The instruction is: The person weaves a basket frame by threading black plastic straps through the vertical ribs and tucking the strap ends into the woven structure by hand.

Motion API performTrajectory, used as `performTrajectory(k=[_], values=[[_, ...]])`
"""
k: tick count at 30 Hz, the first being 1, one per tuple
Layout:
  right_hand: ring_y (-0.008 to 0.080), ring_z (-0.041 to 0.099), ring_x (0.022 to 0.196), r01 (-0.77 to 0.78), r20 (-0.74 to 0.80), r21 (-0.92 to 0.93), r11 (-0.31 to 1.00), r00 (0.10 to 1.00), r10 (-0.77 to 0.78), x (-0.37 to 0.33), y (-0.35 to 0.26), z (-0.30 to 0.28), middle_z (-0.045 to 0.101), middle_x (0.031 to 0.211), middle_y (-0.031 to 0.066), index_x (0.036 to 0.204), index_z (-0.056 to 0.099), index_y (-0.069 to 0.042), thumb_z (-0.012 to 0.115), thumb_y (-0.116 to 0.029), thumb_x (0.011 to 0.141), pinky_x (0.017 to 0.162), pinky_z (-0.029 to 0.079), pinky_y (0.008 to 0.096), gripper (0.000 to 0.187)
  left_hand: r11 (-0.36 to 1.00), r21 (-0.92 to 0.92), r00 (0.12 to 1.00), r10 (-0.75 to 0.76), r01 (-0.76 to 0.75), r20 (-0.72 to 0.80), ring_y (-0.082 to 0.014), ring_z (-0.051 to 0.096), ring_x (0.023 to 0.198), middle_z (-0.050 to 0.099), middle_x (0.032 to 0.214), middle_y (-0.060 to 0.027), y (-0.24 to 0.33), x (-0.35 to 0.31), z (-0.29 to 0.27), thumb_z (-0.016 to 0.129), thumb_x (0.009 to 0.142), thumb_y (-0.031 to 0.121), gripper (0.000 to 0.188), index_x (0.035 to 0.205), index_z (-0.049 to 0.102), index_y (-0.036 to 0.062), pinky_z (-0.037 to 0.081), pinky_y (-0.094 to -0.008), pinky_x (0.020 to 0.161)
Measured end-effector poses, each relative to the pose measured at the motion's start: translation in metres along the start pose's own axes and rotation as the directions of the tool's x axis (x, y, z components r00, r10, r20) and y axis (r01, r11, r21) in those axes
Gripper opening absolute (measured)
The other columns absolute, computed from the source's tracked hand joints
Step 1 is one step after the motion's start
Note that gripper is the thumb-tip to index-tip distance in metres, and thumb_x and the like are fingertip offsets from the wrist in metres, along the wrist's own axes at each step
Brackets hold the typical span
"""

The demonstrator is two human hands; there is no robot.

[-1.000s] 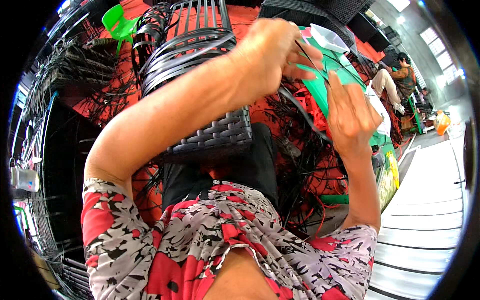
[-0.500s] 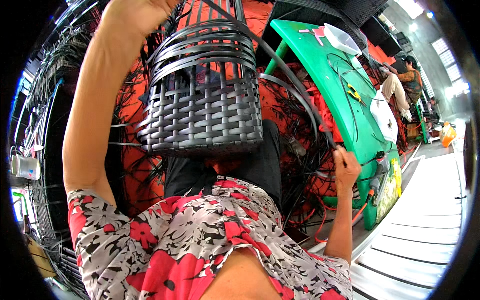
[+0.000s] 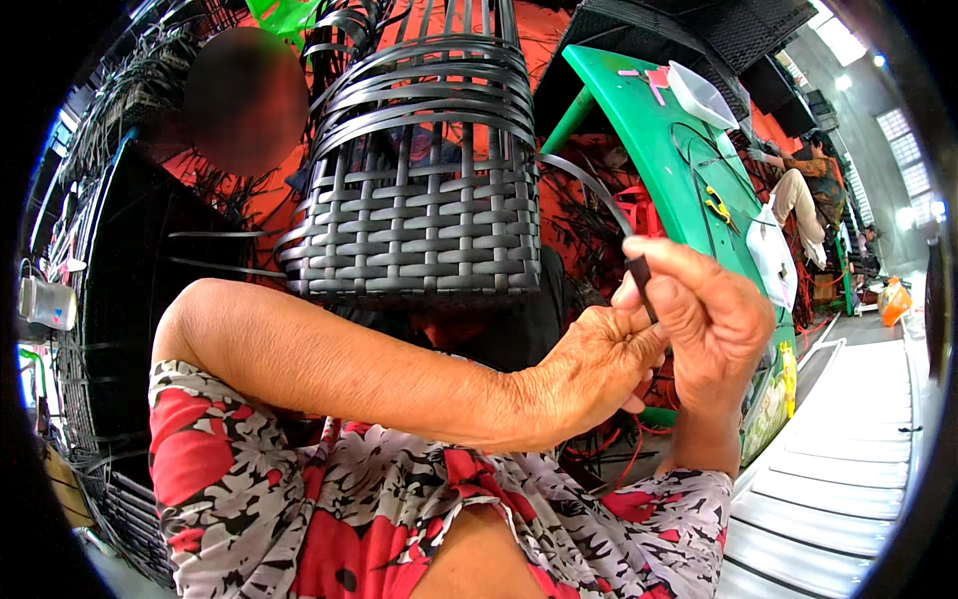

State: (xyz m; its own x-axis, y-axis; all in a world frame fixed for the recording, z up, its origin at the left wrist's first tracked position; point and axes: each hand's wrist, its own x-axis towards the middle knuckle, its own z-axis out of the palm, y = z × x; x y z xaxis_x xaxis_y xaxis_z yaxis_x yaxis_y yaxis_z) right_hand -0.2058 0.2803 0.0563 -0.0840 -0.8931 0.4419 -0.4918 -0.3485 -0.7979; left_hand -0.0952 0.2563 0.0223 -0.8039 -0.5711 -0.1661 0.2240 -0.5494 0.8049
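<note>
Left hand [image 3: 599,369], half second ago raised far upper left, now lowered beside right hand [image 3: 699,309]; both pinch flat black plastic-looking strip [image 3: 641,272] near curved green counter [image 3: 644,130]. Black woven basket [image 3: 414,225], square-cornered, sits beyond left forearm [image 3: 399,374].

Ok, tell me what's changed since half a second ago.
The left hand has come down and rightward from the upper edge, meeting the right hand at a thin, flat black strip. No release is clear. The black, box-shaped woven piece and green plastic table stayed put.
</note>
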Motion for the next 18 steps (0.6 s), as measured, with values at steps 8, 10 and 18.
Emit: performTrajectory(k=[8, 10, 18], values=[[0.0102, 0.053, 0.058, -0.082, 0.130, 0.262, 0.961, 0.990, 0.049, 0.024, -0.001, 0.013, 0.054, 0.068, 0.0054, 0.096, 0.065, 0.005, 0.063, -0.014, 0.087, 0.053, 0.040, 0.0198, 0.021, 0.986, 0.074, 0.984, -0.153, 0.146, 0.089, -0.0168, 0.058, 0.062, 0.056, 0.074, -0.0093, -0.006, 0.009, -0.013, 0.044, 0.095, 0.028, 0.030, 0.090, 0.050, -0.0013, 0.053, -0.0289, 0.051], [0.0107, 0.052, 0.058, -0.167, 0.239, 0.238, 0.957, 0.965, 0.109, 0.029, -0.003, 0.012, 0.055, 0.069, 0.0053, 0.097, 0.065, 0.004, 0.065, -0.015, 0.086, 0.054, 0.041, 0.0205, 0.023, 0.981, -0.017, 0.972, -0.188, 0.192, 0.143, -0.0176, 0.057, 0.059, 0.055, 0.074, -0.0097, 0.000, 0.012, -0.016, 0.044, 0.092, 0.021, 0.022, 0.086, 0.046, 0.0001, 0.049, -0.0282, 0.048], [0.0133, 0.055, 0.062, 0.293, 0.143, 0.005, 0.956, 0.946, -0.291, 0.035, 0.032, 0.009, 0.061, 0.076, 0.0085, 0.098, 0.065, 0.004, 0.064, -0.019, 0.086, 0.056, 0.043, 0.0216, 0.026, 0.618, 0.581, 0.831, 0.516, -0.529, 0.208, -0.0198, 0.054, 0.055, 0.053, 0.070, -0.0105, 0.008, 0.019, -0.041, 0.045, 0.092, 0.018, 0.021, 0.093, 0.048, -0.0029, 0.046, -0.0328, 0.053]])
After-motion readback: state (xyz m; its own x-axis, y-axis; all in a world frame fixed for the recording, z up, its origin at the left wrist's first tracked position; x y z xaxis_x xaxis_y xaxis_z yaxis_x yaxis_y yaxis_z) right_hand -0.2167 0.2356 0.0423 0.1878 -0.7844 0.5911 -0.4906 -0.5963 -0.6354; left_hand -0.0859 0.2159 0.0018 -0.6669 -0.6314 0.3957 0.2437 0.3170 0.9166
